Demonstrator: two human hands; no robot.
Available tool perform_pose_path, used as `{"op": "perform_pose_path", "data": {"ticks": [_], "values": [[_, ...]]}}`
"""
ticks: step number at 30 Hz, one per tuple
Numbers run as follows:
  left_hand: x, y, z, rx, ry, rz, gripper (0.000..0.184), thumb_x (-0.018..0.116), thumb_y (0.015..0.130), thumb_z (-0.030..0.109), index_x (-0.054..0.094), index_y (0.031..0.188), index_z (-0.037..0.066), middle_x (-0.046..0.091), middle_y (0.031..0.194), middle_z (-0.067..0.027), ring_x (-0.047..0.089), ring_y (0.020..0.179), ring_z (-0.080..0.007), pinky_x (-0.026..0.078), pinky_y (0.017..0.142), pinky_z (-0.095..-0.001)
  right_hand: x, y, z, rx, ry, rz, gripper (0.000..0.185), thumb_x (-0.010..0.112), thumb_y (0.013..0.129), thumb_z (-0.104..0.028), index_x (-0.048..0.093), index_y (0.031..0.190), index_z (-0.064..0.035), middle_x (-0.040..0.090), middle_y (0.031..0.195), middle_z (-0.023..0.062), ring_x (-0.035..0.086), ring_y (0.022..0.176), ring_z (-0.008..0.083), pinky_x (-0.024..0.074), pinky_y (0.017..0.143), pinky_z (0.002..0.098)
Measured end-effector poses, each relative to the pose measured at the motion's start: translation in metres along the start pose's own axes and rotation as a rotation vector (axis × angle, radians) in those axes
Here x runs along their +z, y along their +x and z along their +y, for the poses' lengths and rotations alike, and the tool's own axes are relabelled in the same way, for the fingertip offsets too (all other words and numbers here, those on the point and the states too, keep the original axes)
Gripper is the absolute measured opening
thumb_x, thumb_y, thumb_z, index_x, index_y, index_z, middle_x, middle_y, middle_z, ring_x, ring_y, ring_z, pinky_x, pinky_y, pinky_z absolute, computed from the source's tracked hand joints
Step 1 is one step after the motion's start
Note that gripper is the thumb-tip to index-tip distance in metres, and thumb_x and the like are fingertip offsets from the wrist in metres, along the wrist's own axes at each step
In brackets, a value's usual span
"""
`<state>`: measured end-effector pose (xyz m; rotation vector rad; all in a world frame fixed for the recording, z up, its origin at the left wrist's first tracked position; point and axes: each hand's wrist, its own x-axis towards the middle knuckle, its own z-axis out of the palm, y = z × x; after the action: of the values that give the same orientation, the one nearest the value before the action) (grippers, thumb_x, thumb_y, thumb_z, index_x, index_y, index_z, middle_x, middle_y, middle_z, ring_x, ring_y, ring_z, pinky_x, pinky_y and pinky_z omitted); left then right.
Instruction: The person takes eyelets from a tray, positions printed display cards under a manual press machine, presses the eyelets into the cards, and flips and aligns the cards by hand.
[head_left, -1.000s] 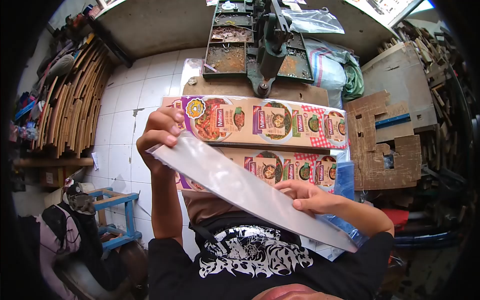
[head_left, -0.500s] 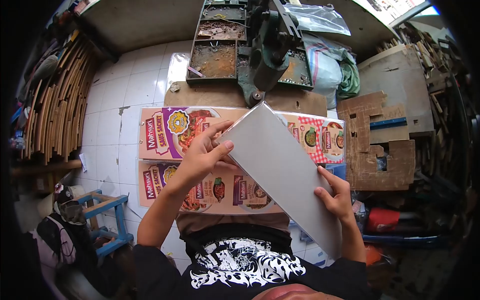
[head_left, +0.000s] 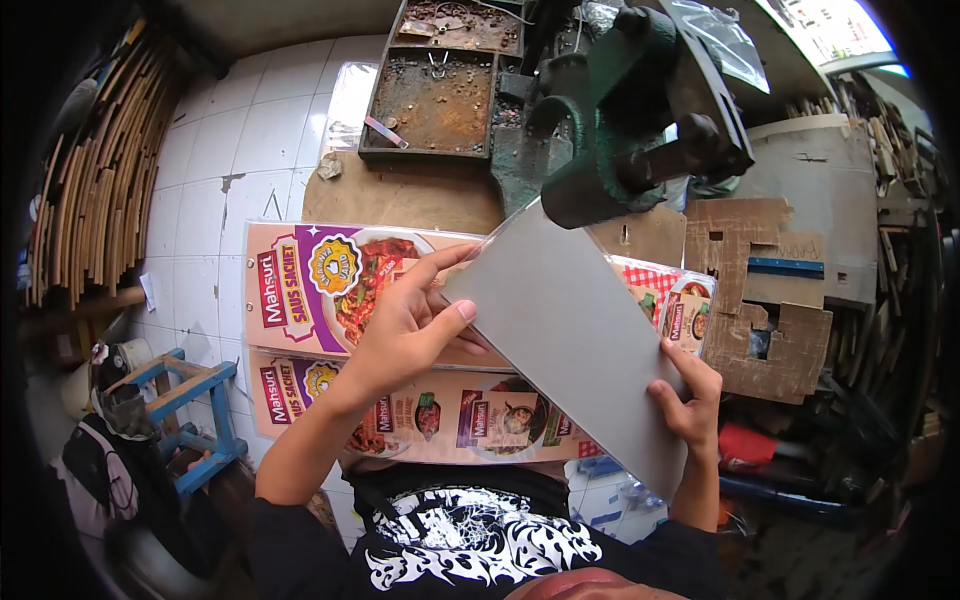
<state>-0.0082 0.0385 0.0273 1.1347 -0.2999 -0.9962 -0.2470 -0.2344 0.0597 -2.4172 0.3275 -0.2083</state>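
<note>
A long grey board (head_left: 570, 330) with a clear plastic edge slants across the middle, its far corner under the head of a dark green press (head_left: 620, 130). My left hand (head_left: 415, 320) grips the board's left edge, thumb on top and fingers beneath. At the right edge, my right hand (head_left: 687, 400) holds it between thumb and fingers. Beneath it lie two printed strips, an upper one (head_left: 280, 290) and a lower one (head_left: 500, 415), both with food pictures and "Mahsuri" lettering. The board covers part of both strips.
Behind the strips stands a metal parts tray (head_left: 430, 100) on a brown board (head_left: 400, 195). Cut brown sheets (head_left: 760, 350) lie at the right. Stacked boards (head_left: 110, 170) lean at the left, above a blue stool frame (head_left: 190, 400).
The board has turned from a low slant to a steeper one, its far end now at the press. My left hand has moved from its end to its left edge. The view has shifted closer to the press.
</note>
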Motion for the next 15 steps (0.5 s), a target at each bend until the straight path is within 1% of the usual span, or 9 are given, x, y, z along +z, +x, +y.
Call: {"op": "perform_pose_path", "data": {"ticks": [2, 4, 5, 7, 8, 10, 11, 13, 15], "values": [[0.0, 0.001, 0.0, 0.0, -0.006, -0.005, 0.051, 0.05, 0.096, 0.003, 0.031, 0.144, -0.002, 0.057, 0.122, -0.0212, 0.067, 0.098, -0.0246, 0.062, 0.077, -0.0325, 0.0, 0.002, 0.003, 0.0, -0.022, -0.016, 0.051, 0.077, 0.074, -0.012, 0.063, 0.121, 0.0026, 0.066, 0.085, 0.0188, 0.065, 0.073, 0.0276, 0.0505, 0.069, 0.0322], [0.001, 0.001, 0.0, -0.029, -0.021, 0.004, 0.055, 0.05, 0.094, 0.0, 0.028, 0.144, -0.002, 0.054, 0.127, -0.0225, 0.067, 0.099, -0.0274, 0.062, 0.078, -0.0356, 0.002, 0.002, 0.009, -0.039, -0.012, 0.02, 0.051, 0.077, 0.074, -0.013, 0.063, 0.12, 0.004, 0.065, 0.081, 0.0182, 0.063, 0.07, 0.0272, 0.0497, 0.067, 0.0324], [0.001, 0.001, 0.0, -0.032, -0.029, 0.008, 0.055, 0.05, 0.094, 0.0, 0.028, 0.144, -0.002, 0.054, 0.127, -0.0225, 0.067, 0.099, -0.0274, 0.062, 0.078, -0.0356, 0.002, 0.002, 0.01, -0.037, -0.014, 0.011, 0.051, 0.077, 0.074, -0.013, 0.063, 0.12, 0.004, 0.065, 0.081, 0.0182, 0.063, 0.07, 0.0272, 0.0497, 0.067, 0.0324], [0.001, 0.002, -0.001, -0.04, -0.055, 0.002, 0.053, 0.05, 0.094, 0.0, 0.028, 0.142, -0.001, 0.058, 0.12, -0.023, 0.068, 0.097, -0.0273, 0.061, 0.079, -0.035, 0.002, 0.001, 0.012, 0.021, 0.008, -0.002, 0.05, 0.076, 0.075, -0.013, 0.063, 0.12, 0.0046, 0.065, 0.083, 0.0193, 0.064, 0.072, 0.0272, 0.0495, 0.068, 0.0321], [0.0, 0.002, -0.002, -0.041, -0.062, 0.004, 0.053, 0.05, 0.094, 0.0, 0.028, 0.142, -0.001, 0.058, 0.12, -0.023, 0.068, 0.097, -0.0273, 0.061, 0.079, -0.035, 0.001, 0.002, 0.012, 0.022, 0.005, -0.009, 0.05, 0.076, 0.075, -0.013, 0.063, 0.12, 0.0046, 0.065, 0.083, 0.0193, 0.064, 0.072, 0.0272, 0.0495, 0.068, 0.0321], [-0.001, 0.002, -0.005, -0.041, -0.076, 0.011, 0.051, 0.051, 0.096, -0.001, 0.029, 0.142, 0.002, 0.065, 0.106, -0.0215, 0.068, 0.091, -0.0228, 0.06, 0.079, -0.0319, -0.001, 0.003, 0.011, 0.062, -0.005, -0.02, 0.049, 0.076, 0.076, -0.014, 0.063, 0.12, 0.0053, 0.066, 0.087, 0.0202, 0.066, 0.077, 0.0278, 0.0499, 0.072, 0.0315], [-0.001, 0.002, -0.005, -0.04, -0.082, 0.013, 0.051, 0.051, 0.096, -0.001, 0.029, 0.142, 0.002, 0.065, 0.106, -0.0215, 0.068, 0.091, -0.0228, 0.06, 0.079, -0.0319, -0.001, 0.003, 0.012, 0.061, -0.008, -0.026, 0.049, 0.076, 0.076, -0.014, 0.063, 0.12, 0.0053, 0.066, 0.087, 0.0202, 0.066, 0.077, 0.0278, 0.0499, 0.072, 0.0315], [-0.001, 0.002, -0.004, -0.053, -0.071, 0.0, 0.051, 0.053, 0.096, 0.0, 0.03, 0.141, 0.002, 0.067, 0.101, -0.0214, 0.069, 0.089, -0.0221, 0.059, 0.079, -0.0314, 0.001, 0.002, 0.016, 0.023, 0.013, 0.01, 0.05, 0.076, 0.077, -0.015, 0.063, 0.12, 0.0059, 0.067, 0.09, 0.0206, 0.067, 0.081, 0.0286, 0.0502, 0.077, 0.0312], [-0.003, 0.002, -0.005, -0.045, -0.056, -0.006, 0.051, 0.054, 0.096, 0.0, 0.031, 0.141, 0.002, 0.067, 0.1, -0.0213, 0.069, 0.088, -0.0217, 0.059, 0.079, -0.0312, -0.001, 0.001, 0.017, 0.049, 0.015, -0.004, 0.05, 0.076, 0.077, -0.015, 0.062, 0.12, 0.0062, 0.067, 0.091, 0.0206, 0.067, 0.082, 0.0285, 0.0502, 0.078, 0.0312]]}}
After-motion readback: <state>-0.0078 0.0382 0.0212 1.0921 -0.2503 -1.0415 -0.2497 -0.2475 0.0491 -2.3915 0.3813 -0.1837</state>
